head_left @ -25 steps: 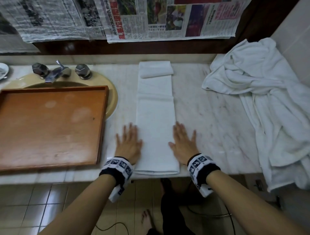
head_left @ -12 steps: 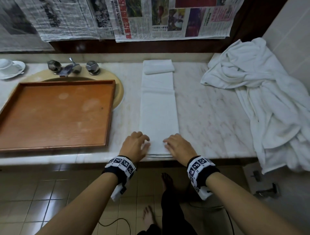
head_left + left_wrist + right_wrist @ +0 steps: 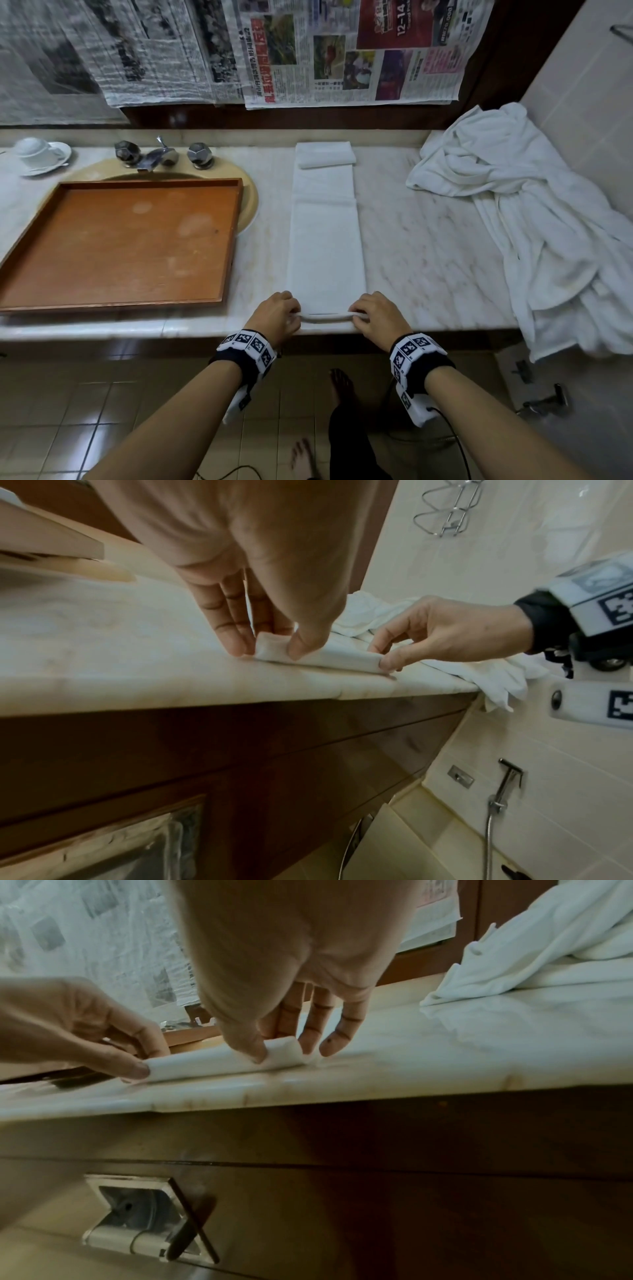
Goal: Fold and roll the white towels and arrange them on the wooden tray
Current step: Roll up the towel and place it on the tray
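Since the earlier frame both hands have drawn back from flat-pressing. The left hand and right hand now pinch the folded towel by its near corners at the countertop front edge. Soft, light, limp: judged best rolled from both corners together.

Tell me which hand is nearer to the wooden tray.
Left. The left hand pinches the near left corner of the folded towel, just right of the wooden tray. The right hand pinches the towel's opposite corner, farther away.
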`<state>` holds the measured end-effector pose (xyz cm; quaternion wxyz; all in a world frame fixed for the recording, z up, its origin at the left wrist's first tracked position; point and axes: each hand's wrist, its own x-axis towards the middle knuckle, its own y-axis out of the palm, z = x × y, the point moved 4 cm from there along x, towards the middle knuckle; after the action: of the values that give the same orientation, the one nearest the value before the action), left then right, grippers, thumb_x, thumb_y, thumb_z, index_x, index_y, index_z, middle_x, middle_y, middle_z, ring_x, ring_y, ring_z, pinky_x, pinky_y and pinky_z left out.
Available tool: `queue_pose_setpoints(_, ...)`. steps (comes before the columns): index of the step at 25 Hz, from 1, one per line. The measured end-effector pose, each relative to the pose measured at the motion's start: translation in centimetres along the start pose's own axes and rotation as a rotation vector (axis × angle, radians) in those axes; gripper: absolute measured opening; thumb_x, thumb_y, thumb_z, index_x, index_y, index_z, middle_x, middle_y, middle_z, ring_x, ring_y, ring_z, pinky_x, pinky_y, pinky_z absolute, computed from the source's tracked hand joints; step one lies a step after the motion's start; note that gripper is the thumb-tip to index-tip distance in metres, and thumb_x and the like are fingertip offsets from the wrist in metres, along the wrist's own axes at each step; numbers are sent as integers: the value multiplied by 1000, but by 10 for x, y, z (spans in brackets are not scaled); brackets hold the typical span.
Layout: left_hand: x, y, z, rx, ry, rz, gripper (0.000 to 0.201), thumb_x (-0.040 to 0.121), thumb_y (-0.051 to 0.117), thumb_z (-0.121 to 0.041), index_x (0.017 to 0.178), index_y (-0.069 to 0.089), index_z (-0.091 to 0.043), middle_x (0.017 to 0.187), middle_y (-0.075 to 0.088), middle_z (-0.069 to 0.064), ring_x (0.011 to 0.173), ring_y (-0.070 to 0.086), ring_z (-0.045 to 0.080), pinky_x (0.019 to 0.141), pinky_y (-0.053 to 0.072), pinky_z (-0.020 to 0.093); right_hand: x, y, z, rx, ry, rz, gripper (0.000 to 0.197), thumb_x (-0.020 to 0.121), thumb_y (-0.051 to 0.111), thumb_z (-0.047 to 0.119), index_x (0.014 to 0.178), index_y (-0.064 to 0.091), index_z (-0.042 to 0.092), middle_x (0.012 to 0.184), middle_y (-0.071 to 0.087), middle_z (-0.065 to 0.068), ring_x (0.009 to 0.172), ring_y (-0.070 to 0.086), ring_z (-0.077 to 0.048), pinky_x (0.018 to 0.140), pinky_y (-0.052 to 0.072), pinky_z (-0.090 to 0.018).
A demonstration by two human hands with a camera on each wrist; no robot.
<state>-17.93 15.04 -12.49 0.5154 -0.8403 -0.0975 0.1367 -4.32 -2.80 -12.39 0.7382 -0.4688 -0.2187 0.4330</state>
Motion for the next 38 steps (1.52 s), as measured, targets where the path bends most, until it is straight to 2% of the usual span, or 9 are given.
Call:
queue_pose_setpoints(5,7,-7,5,-45,-14,39,17,92,59,-17,104,66,-8,101,67,7,91,61,25,80,44,28,3,-2,-6,45,119,55,13,96,53,18,102,65,17,101,63,3,96,49,-15,79,38,-24)
queue_pose_setpoints(9,11,-14,12,-136,-98,9,6,87,68,-17,92,66,-13,87,69,2,81,63,20,78,51,30,10,-7,-7,92,223,63,5,94,56,14,98,57,17,93,62,1,84,55,-15,74,45,-28)
queue_pose_setpoints(14,19,-16,13,-170,-169,-2,4,84,71,-14,84,75,-13,83,73,2,81,66,18,81,52,27,17,-11,-4,72,320,34,10,92,55,7,90,63,13,82,59,4,76,57,-15,68,49,-28)
queue_pose_setpoints(17,23,-15,13,-161,-211,22,6,84,71,-15,85,77,-14,85,73,2,82,67,18,81,52,27,19,-9,-5,15,358,15,12,90,54,7,87,64,12,90,60,1,82,57,-19,66,46,-30)
queue_pose_setpoints(23,24,-4,-12,87,-72,23,21,90,55,-6,95,75,-12,99,65,4,88,62,25,80,51,35,19,6,5,-103,145,-27,15,89,54,1,90,68,6,94,61,-6,89,57,-24,70,46,-33)
queue_pose_setpoints(27,14,7,-16,167,-54,17,25,90,52,-21,97,73,-9,104,65,5,96,58,23,81,51,35,13,10,8,-138,74,-7,18,86,60,20,87,70,5,91,63,-6,90,57,-22,75,50,-35)
queue_pose_setpoints(29,11,7,-17,184,-25,8,26,91,56,-30,96,73,-10,102,64,3,100,54,22,82,50,34,12,8,8,-161,47,19,20,88,60,24,90,69,6,96,62,-6,94,54,-21,78,49,-35)
queue_pose_setpoints(33,17,-5,-24,397,46,26,11,84,67,-26,80,73,-19,83,68,-2,88,54,19,74,46,26,21,2,10,-213,48,57,20,90,54,15,100,69,8,104,62,-3,102,53,-19,79,46,-29)
queue_pose_setpoints(38,26,-7,-21,418,74,109,27,92,48,-21,113,64,-12,109,65,6,106,50,25,88,38,30,24,-9,8,-260,56,98,29,91,50,19,112,70,15,108,66,0,106,49,-21,82,41,-29)
